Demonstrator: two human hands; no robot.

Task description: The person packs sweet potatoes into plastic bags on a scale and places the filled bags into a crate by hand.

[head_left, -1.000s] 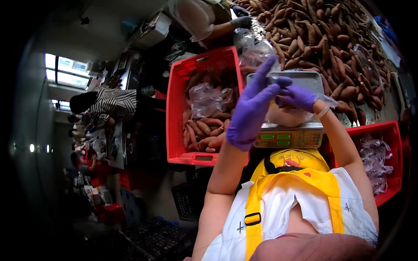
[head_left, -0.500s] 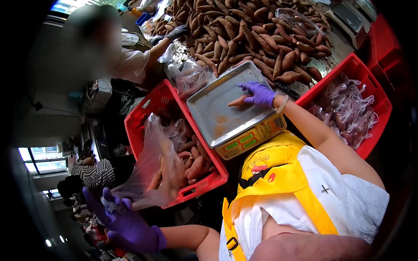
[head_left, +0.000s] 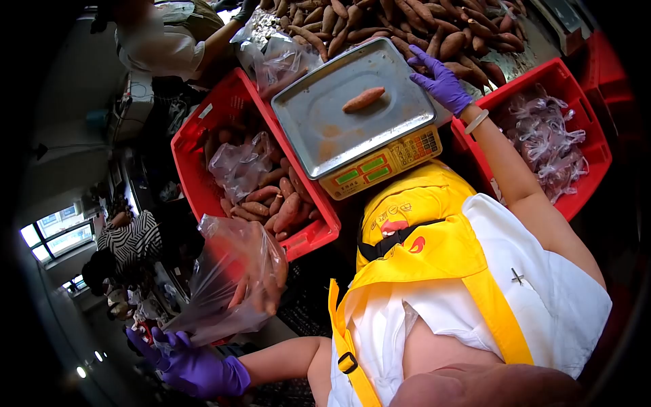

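Observation:
Low on the left, my left hand [head_left: 193, 366], in a purple glove, grips the gathered top of a clear plastic bag [head_left: 213, 285]. Sweet potatoes [head_left: 268, 271] show through the bag, which hangs beside the red crate on the left. My right hand [head_left: 441, 83], gloved the same way, is empty with its fingers apart, just past the right edge of the metal scale pan [head_left: 312, 108]. One sweet potato [head_left: 364, 100] lies alone on the pan. Below the pan, the yellow scale body [head_left: 407, 152] has lit green displays, too small to read.
A red crate [head_left: 186, 146] on the left holds loose sweet potatoes and a plastic bag. Another red crate [head_left: 597, 136] on the right contains knotted bags. Beyond the scale is a sweet potato heap [head_left: 407, 20]. A co-worker [head_left: 163, 47] stands at the upper left.
My right hand has let go of the sweet potato on the pan and moved off to the right. The filled bag in my left hand has swung slightly away from the crate. The view has shifted downward.

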